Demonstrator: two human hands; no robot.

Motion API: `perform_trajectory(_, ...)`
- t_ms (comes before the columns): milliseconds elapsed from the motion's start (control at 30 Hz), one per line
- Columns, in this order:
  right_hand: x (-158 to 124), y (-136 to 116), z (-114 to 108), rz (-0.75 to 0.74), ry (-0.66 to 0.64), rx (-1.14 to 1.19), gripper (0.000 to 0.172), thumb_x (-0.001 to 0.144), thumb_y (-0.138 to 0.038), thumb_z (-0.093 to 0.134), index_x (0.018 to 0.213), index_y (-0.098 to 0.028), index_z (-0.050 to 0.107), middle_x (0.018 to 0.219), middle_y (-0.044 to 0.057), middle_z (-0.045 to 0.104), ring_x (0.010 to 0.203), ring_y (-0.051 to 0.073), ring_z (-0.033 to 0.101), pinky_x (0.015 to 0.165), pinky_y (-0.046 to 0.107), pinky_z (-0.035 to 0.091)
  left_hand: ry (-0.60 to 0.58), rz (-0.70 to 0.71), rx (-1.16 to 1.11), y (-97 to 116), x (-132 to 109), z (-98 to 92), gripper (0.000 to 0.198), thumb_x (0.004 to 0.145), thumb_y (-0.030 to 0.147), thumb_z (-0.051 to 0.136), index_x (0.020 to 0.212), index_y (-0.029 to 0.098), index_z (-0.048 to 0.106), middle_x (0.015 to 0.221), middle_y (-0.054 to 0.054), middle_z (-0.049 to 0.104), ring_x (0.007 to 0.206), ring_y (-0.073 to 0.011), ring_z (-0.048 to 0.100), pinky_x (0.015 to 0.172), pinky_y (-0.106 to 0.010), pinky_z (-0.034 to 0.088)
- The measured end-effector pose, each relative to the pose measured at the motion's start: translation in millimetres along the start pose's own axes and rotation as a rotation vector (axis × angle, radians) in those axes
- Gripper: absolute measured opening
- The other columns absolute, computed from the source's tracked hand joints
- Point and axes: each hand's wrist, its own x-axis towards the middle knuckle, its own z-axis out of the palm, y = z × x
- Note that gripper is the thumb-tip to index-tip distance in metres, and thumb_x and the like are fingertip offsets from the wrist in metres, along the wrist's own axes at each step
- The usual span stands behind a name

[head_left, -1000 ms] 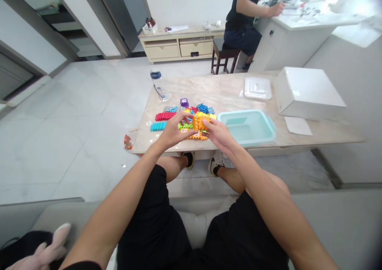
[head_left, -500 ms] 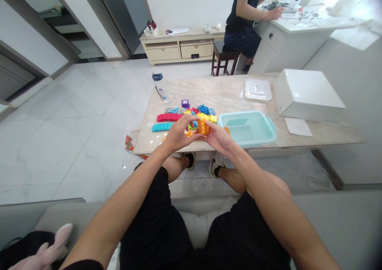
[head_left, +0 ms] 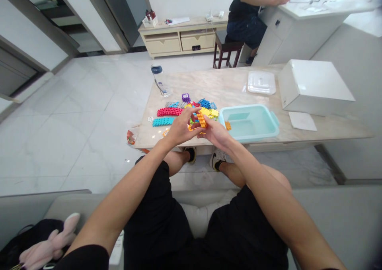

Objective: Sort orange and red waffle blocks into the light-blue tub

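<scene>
Both hands hold up an orange studded building block (head_left: 201, 120) above the front of the table. My left hand (head_left: 183, 126) grips it from the left, thumb below and fingers above. My right hand (head_left: 217, 132) closes on its right side. Behind and below them lie interlocking pieces: a red strip (head_left: 169, 112), a teal strip (head_left: 162, 121), a purple cube (head_left: 185, 98), blue pieces (head_left: 204, 103) and yellow pieces (head_left: 210, 112). My hands partly cover other orange and green pieces.
A pale teal tub (head_left: 276, 123) stands to the right, with an orange piece (head_left: 228, 125) by its left end. Also on the table (head_left: 221, 79) are a water bottle (head_left: 161, 83), a clear plastic lid (head_left: 261, 82) and a white box (head_left: 316, 83). A person (head_left: 250, 15) sits at a far counter.
The orange block has been turned in my hands, so its studded face now shows. My view has tilted down slightly. The seated person's forearm has shifted.
</scene>
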Motion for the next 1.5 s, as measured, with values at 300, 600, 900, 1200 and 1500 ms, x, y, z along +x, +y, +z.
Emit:
perform_trajectory(300,8.7,3.8,-1.5,-0.026,0.032,-0.012,0.034,0.110,-0.049,0.056,0.104,-0.021,0.074,0.094,0.005,0.078,0.082,0.018,0.068,0.070,0.028,0.052,0.017,0.047,-0.017,7.3,8.2,-2.4,0.058,0.094,0.027,0.081,0.148,0.025,0.061,0.136,-0.012,0.069,0.126,-0.0297,0.068,0.107,-0.046,0.058)
perform_trajectory(600,11.7,12.4,-3.7,-0.121,0.021,-0.030,0.050,0.088,-0.071,0.079,0.099,-0.022,0.074,0.089,0.004,0.076,0.077,0.018,0.065,0.065,0.029,0.050,-0.026,0.036,0.013,-1.6,1.5,-0.6,0.057,0.093,0.027,0.081,0.147,0.025,0.064,0.135,-0.012,0.075,0.124,-0.0303,0.073,0.107,-0.046,0.060)
perform_trajectory(900,11.1,13.6,3.5,-0.087,0.047,-0.068,0.049,0.081,-0.066,0.085,0.099,-0.022,0.076,0.089,0.004,0.076,0.079,0.019,0.065,0.066,0.028,0.050,-0.055,-0.008,-0.020,-2.6,-1.7,2.1,0.060,0.092,0.027,0.080,0.149,0.024,0.063,0.139,-0.013,0.075,0.126,-0.0297,0.074,0.108,-0.046,0.061)
perform_trajectory(1200,11.7,13.6,9.7,-0.137,0.183,-0.023,0.032,0.090,-0.053,0.076,0.100,-0.022,0.074,0.086,0.003,0.075,0.089,0.022,0.071,0.075,0.032,0.057,-0.083,0.001,0.029,-0.1,0.2,8.8,0.072,0.093,0.036,0.086,0.157,0.024,0.056,0.148,-0.015,0.071,0.136,-0.0328,0.069,0.116,-0.050,0.057)
perform_trajectory(1500,6.7,5.4,9.1,-0.103,0.163,-0.097,0.032,0.095,-0.051,0.071,0.107,-0.021,0.075,0.094,0.005,0.078,0.091,0.022,0.073,0.076,0.032,0.058,-0.014,-0.074,0.104,12.0,11.5,13.0,0.049,0.089,0.027,0.085,0.136,0.022,0.070,0.125,-0.012,0.079,0.115,-0.0311,0.075,0.103,-0.049,0.060)
